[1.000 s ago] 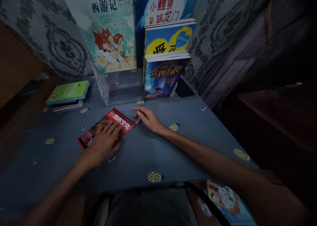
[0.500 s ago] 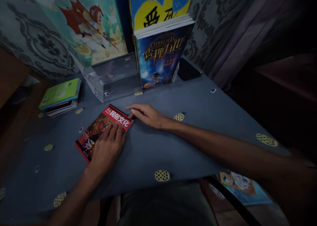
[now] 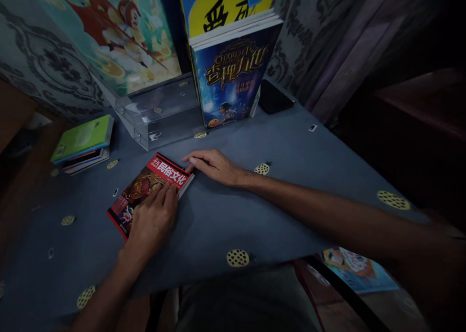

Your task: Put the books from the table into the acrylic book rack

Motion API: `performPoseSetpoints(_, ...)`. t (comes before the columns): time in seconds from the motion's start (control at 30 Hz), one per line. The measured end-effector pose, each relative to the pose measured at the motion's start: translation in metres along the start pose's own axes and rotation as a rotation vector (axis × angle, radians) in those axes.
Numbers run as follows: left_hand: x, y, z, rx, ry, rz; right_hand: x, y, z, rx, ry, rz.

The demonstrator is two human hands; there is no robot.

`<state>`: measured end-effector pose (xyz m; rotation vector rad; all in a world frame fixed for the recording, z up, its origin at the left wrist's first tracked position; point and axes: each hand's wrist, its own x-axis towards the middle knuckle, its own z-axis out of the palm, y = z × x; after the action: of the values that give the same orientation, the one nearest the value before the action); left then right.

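A red-bordered book (image 3: 145,179) with white Chinese characters lies at an angle on the table, front cover up. My left hand (image 3: 156,215) rests over its lower right side, fingers bent and close together on the cover. The left thumb is hidden at the book's right edge, where white pages show. My right hand (image 3: 214,167) lies on its side at the book's upper right corner. Its index finger stretches along the top edge, and thumb and index finger are apart. Whether the right fingertips touch the book is hard to tell.
A clear acrylic stand (image 3: 138,123) at the back holds a large picture book (image 3: 127,41) and upright books with a blue-covered one (image 3: 229,79) in front. A small stack with a green book (image 3: 83,138) sits left. A black flat object (image 3: 274,97) lies behind right.
The view has shifted slightly. White page edges now show along the book's right side, where the cover edge was seen before. Both hands have stayed at nearly the same places on the book.
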<state>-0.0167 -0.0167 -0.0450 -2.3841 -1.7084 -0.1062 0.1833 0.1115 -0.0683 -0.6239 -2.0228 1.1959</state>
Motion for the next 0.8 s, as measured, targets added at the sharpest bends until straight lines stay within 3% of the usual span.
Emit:
performPoseSetpoints(0.23,0.0,0.001,0.004,-0.009,0.026,-0.005,0.0,-0.002,0.0,-0.035,-0.01,0.001)
performPoseSetpoints(0.57,-0.004,-0.004,0.021,0.15,0.151,0.103,-0.014,-0.006,0.01,-0.598,-0.06,-0.312)
performPoseSetpoints(0.8,-0.041,-0.03,0.038,0.177,0.279,0.139,-0.016,-0.011,0.012,-0.724,-0.102,-0.324)
